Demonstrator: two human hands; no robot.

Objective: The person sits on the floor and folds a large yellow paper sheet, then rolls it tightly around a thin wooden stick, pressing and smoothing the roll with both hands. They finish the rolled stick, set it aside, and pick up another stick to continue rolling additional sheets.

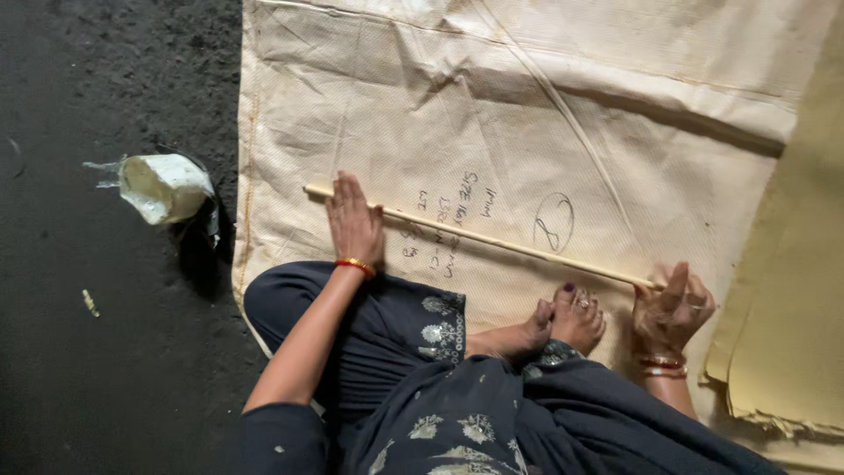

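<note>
My left hand [353, 222] lies flat, palm down, fingers straight and together, pressing on the thin wooden stick [479, 237] near its left end. No curl, nothing clasped, just weight on top. Red bangle [355, 263] at that wrist. My right hand [673, 306] is at the stick's other end, fingers bent around the tip, pinching it between thumb and fingertips as far as I can see; the exact contact is partly hidden by the fingers. Red and white bangles [661, 366] on that wrist.

The stick lies on the pale woven sack [545, 114], running slantwise from upper left near my left hand down to lower right at my right hand. It crosses some dark handwriting and passes just under a drawn circle mark [554, 222] on the sack.

Between my hands: my bare feet [563, 323], toes touching the sack just below the stick, dark nail polish, toe rings. Dark blue clothing with silver floral pattern [440, 387] covers my knees and lap.

Sack is creased, spread on a dark floor [114, 352]. On the floor left of the sack, well apart from my left hand, a crumpled whitish plastic bag with pale stuff inside [164, 186]. Right edge: stack of yellowish paper sheets [791, 299], ragged lower edge, just beside my right hand.
</note>
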